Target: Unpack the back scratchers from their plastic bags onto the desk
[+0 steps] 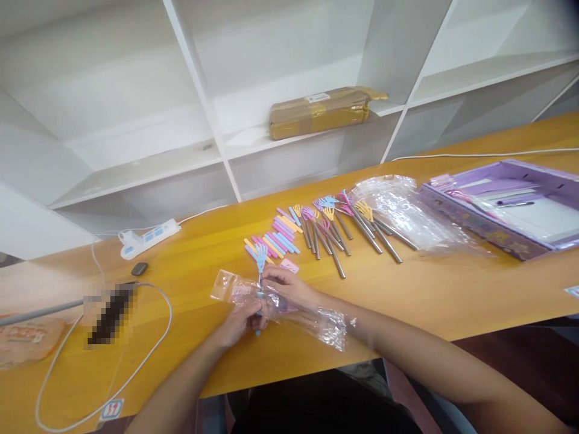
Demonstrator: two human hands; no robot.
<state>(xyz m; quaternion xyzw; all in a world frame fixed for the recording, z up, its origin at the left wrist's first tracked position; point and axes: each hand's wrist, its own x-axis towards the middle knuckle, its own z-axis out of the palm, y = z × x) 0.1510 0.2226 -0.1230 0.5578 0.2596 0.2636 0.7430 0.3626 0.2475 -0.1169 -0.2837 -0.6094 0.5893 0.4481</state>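
Note:
A back scratcher (261,256) with a light blue claw head stands nearly upright between my hands, close to the table's front edge. My left hand (248,319) is closed round its lower part. The fingers of my right hand (289,286) close on its metal stem just below the claw. A clear plastic bag (332,328) lies under and around both hands, partly hidden by them. Just beyond are several coloured tube handles (283,235) in a row and a small pink card (289,265). Several more back scratchers (335,232) with metal rods lie in a pile behind my right hand.
Clear plastic bags (402,211) lie beside a purple box (520,235) at the right. A power strip (149,238), a small black object (140,269) and a looped cable (169,307) are at the left. A taped parcel (321,114) sits on the white shelf (158,172) behind.

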